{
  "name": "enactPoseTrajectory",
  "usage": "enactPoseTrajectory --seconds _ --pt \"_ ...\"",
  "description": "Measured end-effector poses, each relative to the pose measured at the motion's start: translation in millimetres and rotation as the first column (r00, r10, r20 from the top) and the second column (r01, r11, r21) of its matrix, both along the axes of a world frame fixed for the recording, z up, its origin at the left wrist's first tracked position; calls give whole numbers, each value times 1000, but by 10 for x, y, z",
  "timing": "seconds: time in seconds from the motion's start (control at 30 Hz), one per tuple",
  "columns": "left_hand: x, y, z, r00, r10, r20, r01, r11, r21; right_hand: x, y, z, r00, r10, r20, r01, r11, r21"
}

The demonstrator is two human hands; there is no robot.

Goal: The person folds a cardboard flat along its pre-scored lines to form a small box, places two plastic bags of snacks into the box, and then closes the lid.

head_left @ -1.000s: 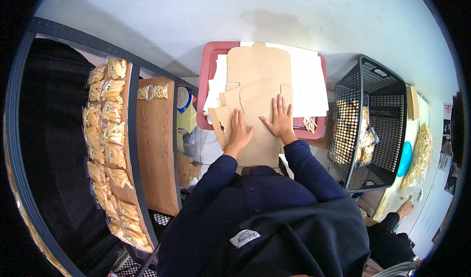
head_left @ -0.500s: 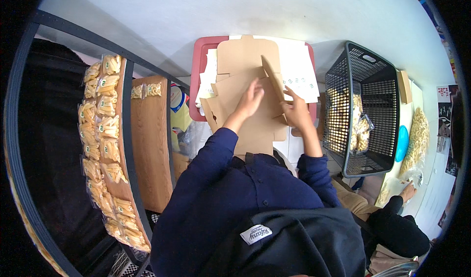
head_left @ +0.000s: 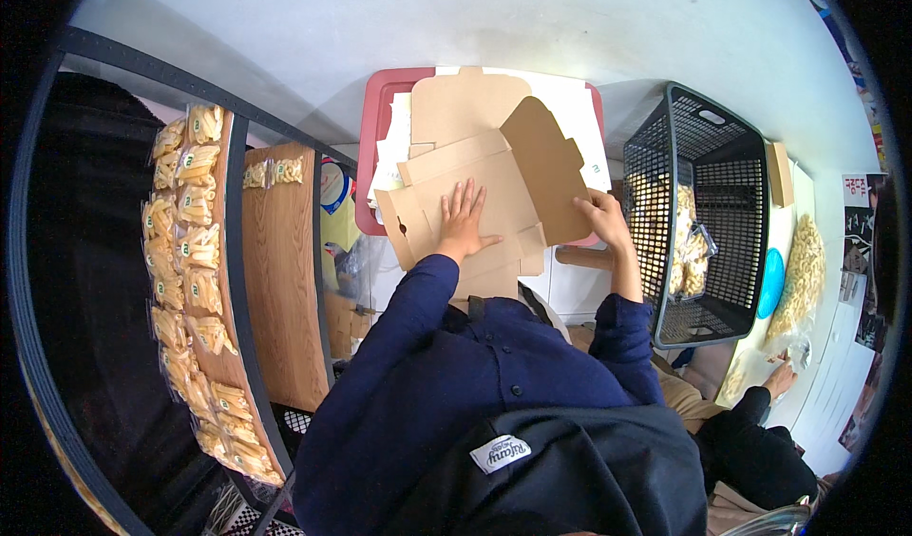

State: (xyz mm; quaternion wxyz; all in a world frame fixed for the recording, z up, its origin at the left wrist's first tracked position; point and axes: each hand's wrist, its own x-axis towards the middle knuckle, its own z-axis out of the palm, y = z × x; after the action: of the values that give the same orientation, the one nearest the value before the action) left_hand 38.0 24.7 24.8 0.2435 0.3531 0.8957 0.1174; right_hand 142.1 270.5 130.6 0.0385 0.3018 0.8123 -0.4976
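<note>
A brown cardboard box blank (head_left: 489, 170) lies unfolded in front of me, with its flaps and slots showing. My left hand (head_left: 461, 218) rests flat on its middle panel, fingers spread. At the right side, my right hand (head_left: 604, 217) pinches the edge of a large raised flap (head_left: 546, 170), which tilts up from the blank. Beneath it is another flat piece of cardboard (head_left: 465, 99), lying over white paper sheets (head_left: 560, 99) and a red tray (head_left: 380, 109).
To the left, a shelf rack (head_left: 239, 251) bears several clear bags of pale tube-shaped snacks (head_left: 199, 242). A black plastic basket (head_left: 717, 223) holding more bags stands at right. Beyond it are a large snack bag (head_left: 796, 275), a blue round lid (head_left: 771, 282) and another person's hand (head_left: 781, 378).
The blank has turned, and its right flap has swung outward to the right. My left hand has come down flat on the panel; my right hand has moved right, gripping the flap's edge.
</note>
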Motion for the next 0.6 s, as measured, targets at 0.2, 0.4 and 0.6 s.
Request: enactPoseTrajectory --seconds 0.2,0.4,0.6 --pt "-12 33 4 1000 16 1 -16 999 -52 -121 -222 290 990 136 -28 -128 975 181" --pt "2 26 -19 1000 25 -4 -25 1000 -1 -144 -172 -88 981 183 -68 -196 920 -340" --pt "3 2 -33 1000 7 -5 -7 1000 -3 -308 2 -560 902 -191 387 429 308 -849"
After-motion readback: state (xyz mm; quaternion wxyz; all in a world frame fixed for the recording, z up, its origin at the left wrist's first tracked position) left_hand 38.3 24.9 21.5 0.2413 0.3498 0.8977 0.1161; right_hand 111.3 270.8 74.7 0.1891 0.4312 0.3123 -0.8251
